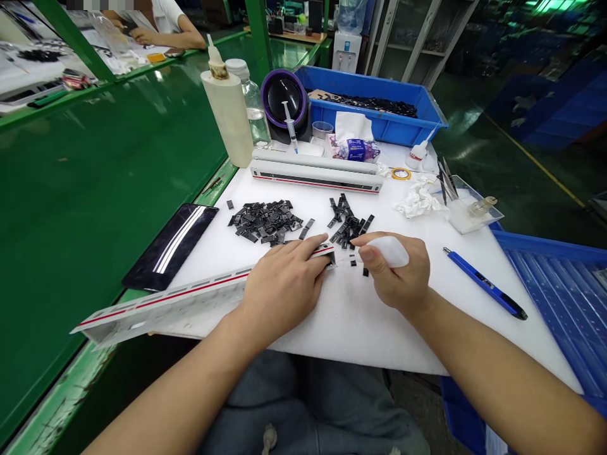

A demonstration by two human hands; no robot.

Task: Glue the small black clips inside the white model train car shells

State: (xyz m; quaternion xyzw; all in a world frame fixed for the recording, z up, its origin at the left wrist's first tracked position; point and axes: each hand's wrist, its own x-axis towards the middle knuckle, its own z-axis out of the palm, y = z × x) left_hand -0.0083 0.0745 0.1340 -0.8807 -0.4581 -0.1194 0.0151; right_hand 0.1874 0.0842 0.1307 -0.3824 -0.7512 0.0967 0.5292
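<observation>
My left hand (284,284) is closed over the right end of a long white model train car shell (165,300) with a red stripe. The shell's left end sticks out past the table edge. In my right hand (405,275) is a small white squeeze bottle (391,251), its thin tip pointing left toward the shell's end. Just beyond my hands lie a heap of small black pieces (265,221) and a smaller group of black strips (348,221). A few tiny black bits lie between the bottle tip and the strips.
Behind the piles sits another train shell (317,175). Further back are a cream bottle (230,117), a tissue pack (353,148) and a blue bin (379,120). A blue pen-like tool (484,281) lies right; a dark glossy panel (165,246) lies left. A co-worker's arms show upper left.
</observation>
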